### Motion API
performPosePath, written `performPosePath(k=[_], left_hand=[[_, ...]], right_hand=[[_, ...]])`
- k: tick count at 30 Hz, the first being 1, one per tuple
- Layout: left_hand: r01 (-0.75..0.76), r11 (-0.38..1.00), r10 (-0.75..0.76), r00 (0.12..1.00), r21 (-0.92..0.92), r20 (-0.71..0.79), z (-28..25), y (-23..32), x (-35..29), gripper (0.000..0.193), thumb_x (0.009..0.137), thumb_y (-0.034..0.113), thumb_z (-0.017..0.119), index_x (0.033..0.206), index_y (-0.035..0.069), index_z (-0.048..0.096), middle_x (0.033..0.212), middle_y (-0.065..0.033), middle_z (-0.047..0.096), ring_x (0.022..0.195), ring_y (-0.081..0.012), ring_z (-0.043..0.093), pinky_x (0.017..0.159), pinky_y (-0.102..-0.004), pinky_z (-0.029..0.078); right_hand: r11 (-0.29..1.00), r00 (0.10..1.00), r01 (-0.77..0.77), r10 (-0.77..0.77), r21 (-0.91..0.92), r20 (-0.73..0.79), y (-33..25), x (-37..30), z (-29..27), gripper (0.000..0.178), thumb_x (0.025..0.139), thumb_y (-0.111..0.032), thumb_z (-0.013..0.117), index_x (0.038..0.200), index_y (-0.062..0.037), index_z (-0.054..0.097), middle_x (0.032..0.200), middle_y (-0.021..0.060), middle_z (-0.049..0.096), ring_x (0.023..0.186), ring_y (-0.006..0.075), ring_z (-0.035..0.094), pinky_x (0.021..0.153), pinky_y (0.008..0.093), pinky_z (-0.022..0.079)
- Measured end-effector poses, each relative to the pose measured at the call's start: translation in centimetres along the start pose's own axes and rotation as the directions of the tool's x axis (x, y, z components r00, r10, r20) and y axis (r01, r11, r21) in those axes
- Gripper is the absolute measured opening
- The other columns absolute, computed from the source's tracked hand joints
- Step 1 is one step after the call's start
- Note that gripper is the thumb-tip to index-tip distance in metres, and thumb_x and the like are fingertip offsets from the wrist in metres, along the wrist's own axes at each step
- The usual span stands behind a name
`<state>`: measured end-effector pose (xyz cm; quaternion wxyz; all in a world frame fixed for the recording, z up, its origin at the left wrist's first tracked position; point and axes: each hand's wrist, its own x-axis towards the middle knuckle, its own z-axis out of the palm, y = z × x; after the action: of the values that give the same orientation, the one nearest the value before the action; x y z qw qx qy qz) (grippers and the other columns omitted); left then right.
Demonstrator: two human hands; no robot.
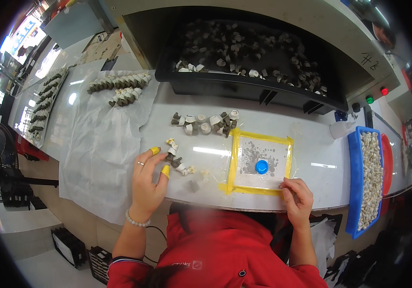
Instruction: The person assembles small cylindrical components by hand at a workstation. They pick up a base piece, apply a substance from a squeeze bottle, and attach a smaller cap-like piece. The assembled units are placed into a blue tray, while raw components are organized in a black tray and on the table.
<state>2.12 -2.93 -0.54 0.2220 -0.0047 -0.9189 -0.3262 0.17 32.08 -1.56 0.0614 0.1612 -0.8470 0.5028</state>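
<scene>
My left hand (148, 180), with yellow finger cots on thumb and index finger, is held with those two fingers apart. Right beside its fingertips is a short line of small grey-and-white parts (172, 156), some with yellowish ends. My right hand (298, 199) is closed in a pinch at the lower right corner of a yellow-taped square (237, 161); whatever lies between its fingertips is too small to make out. Inside the square, a round blue cap (261, 166) sits among grey spots. Beyond my left hand, several loose grey-and-white parts (205, 126) lie in a cluster.
A large black tray (206, 86) of similar parts stands at the back under a pale housing. Rows of parts (119, 85) lie on a translucent sheet (100, 144) at left. On the right are a filled blue tray (357, 187), a red tray (387, 163) and a white cup (340, 128).
</scene>
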Motion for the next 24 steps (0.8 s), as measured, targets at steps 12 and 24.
performPosePath(k=[12,24], left_hand=[[-0.024,0.987,0.069,0.958,-0.162,0.278,-0.1,-0.6,2.5,0.033,0.068,-0.006,0.052,0.098,0.001,0.065,0.109,-0.0178,0.057,0.106,-0.0347,0.052,0.09,-0.0389,0.043],[-0.147,0.987,0.161,0.919,-0.064,0.361,0.1,-0.5,2.0,0.027,0.062,0.001,0.07,0.087,0.001,0.061,0.113,-0.017,0.054,0.112,-0.0355,0.049,0.09,-0.0404,0.044]], right_hand=[[1.0,0.999,-0.017,0.017,0.002,-0.033,0.2,0.3,0.2,0.023,0.08,0.004,0.063,0.102,0.0031,0.065,0.086,0.0136,0.064,0.077,0.0236,0.062,0.07,0.0292,0.049],[1.0,1.0,-0.003,0.003,-0.012,-0.012,0.3,0.3,0.2,0.023,0.082,0.004,0.06,0.105,0.0033,0.064,0.086,0.012,0.063,0.077,0.0197,0.059,0.07,0.0271,0.046]])
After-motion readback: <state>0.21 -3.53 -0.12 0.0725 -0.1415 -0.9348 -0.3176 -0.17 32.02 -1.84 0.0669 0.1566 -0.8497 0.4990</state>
